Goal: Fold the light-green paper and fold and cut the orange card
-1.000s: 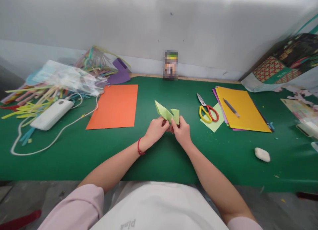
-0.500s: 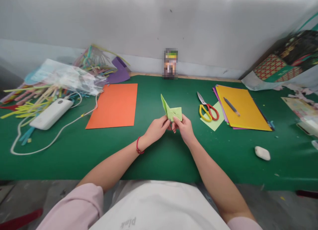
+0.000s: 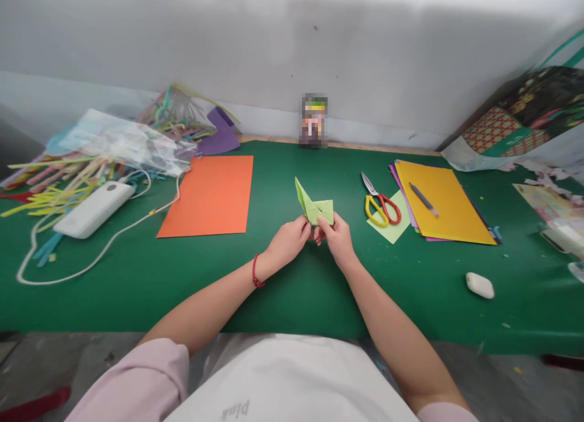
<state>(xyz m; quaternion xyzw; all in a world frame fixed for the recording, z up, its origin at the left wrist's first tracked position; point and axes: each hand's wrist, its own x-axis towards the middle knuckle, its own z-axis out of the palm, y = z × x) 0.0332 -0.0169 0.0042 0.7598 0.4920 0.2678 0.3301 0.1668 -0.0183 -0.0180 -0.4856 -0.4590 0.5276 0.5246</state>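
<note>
A folded piece of light green paper [image 3: 323, 210] is held over the middle of the table, one pointed flap standing up at its left. My left hand [image 3: 292, 238] pinches its lower left corner, the fingertips partly hidden. With the thumb on its front face, my right hand [image 3: 336, 233] grips the lower right part, fingers curled behind and below. To the right, scissors [image 3: 381, 204] with one yellow and one red handle lie on a light green paper sheet [image 3: 393, 230].
An orange sheet [image 3: 207, 197] lies to the left, near a white power bank [image 3: 95, 209] with its cable and a heap of paper strips [image 3: 45, 172]. At right are stacked coloured sheets [image 3: 449, 209] with a pen [image 3: 424, 200], and a white case [image 3: 480, 285]. A phone-like blurred object [image 3: 313, 121] leans on the wall.
The fold on the front of the green paper now shows as a clearer diagonal edge. Both hands keep hold of it in nearly the same place; the view has shifted slightly.
</note>
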